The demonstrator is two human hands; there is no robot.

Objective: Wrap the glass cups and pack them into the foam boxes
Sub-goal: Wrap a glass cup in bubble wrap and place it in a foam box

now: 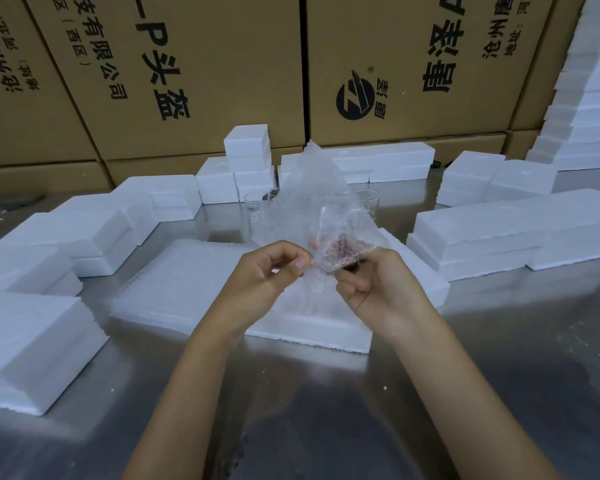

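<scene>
Holding: left hand [274,271] and right hand [378,289] both pinch a bubble wrap sheet [312,202] above the table [499,375] centre.
Glass cups: one glass cup [253,206] and another [368,199] stand behind the sheet.
Foam boxes [513,233]: along table edges.
Cartons [201,64]: printed "头盔", "有限公司".

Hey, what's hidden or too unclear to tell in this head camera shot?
- Glass cups: partly behind the bubble wrap; count unclear.
- Right hand: fingertips blurred through the wrap.
- Left hand: its pinch point on the wrap is hidden.
- Foam boxes: contents not visible.
- Cardboard cartons: printing cut off by the top edge.
</scene>
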